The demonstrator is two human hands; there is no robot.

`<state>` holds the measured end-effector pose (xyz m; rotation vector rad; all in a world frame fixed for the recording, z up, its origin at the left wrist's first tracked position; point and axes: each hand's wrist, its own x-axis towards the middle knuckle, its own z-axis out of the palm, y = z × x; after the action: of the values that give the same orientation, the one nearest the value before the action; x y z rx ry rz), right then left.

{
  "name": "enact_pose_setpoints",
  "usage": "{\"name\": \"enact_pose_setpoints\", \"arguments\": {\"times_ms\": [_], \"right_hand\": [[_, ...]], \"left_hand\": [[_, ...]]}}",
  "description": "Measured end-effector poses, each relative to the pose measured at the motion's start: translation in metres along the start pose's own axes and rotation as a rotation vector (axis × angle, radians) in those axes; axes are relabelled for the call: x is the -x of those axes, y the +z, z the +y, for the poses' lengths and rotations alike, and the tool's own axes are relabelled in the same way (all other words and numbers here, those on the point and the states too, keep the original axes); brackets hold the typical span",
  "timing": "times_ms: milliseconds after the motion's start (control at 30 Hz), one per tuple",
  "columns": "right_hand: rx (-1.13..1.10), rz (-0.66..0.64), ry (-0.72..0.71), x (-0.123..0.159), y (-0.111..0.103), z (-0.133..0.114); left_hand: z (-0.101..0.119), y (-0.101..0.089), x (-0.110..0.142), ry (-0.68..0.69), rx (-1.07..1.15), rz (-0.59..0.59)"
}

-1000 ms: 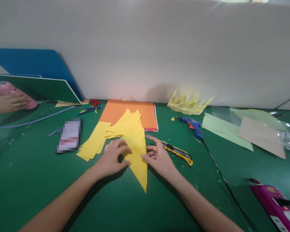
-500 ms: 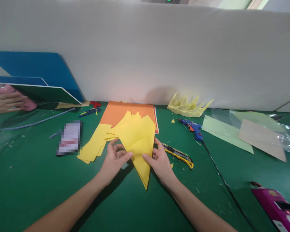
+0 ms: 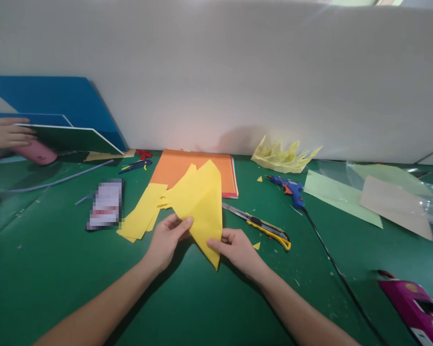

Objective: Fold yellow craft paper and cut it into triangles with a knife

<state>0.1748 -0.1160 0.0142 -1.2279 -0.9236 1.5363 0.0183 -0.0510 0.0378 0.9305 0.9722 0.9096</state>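
A folded piece of yellow paper [image 3: 202,206], pointed at the bottom and jagged along its top, is held up between my two hands. My left hand [image 3: 168,240] pinches its left edge with thumb in front and fingers behind. Lower on the right edge, my right hand [image 3: 238,247] is closed on the paper the same way. Just right of it lies a yellow utility knife [image 3: 265,228] with its blade out. Behind the held paper are a stack of orange sheets [image 3: 169,168] and loose yellow paper pieces [image 3: 142,214].
A pale yellow spiky paper piece [image 3: 283,156] stands by the wall. Right are a blue glue gun [image 3: 290,188], pale sheets [image 3: 342,197] and a magenta box [image 3: 411,307]. Left are a phone [image 3: 106,204] and another person's hand [image 3: 9,133] by boards [image 3: 72,142].
My hands have turned the yellow paper and drawn its folds closer together, shifting it slightly left; more of the knife blade shows. The other person's hand has risen from the pink object to the boards.
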Motion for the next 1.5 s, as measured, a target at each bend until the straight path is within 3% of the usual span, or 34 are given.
{"name": "enact_pose_setpoints", "arguments": {"times_ms": [233, 467, 867, 1300, 1500], "right_hand": [[0.074, 0.037, 0.018, 0.000, 0.002, 0.000], [0.110, 0.086, 0.034, 0.000, 0.006, -0.003], [0.142, -0.004, -0.005, 0.003, 0.009, 0.001], [0.213, 0.044, 0.075, 0.001, 0.010, -0.006], [0.214, 0.095, 0.079, -0.002, 0.010, -0.006]], "left_hand": [[0.001, 0.003, 0.001, -0.018, 0.011, 0.023], [0.001, 0.007, 0.002, -0.019, 0.049, 0.142], [0.003, 0.006, 0.001, -0.005, 0.118, 0.155], [0.002, 0.003, -0.003, 0.000, 0.091, 0.142], [0.003, 0.003, -0.005, 0.003, 0.046, 0.190]]}}
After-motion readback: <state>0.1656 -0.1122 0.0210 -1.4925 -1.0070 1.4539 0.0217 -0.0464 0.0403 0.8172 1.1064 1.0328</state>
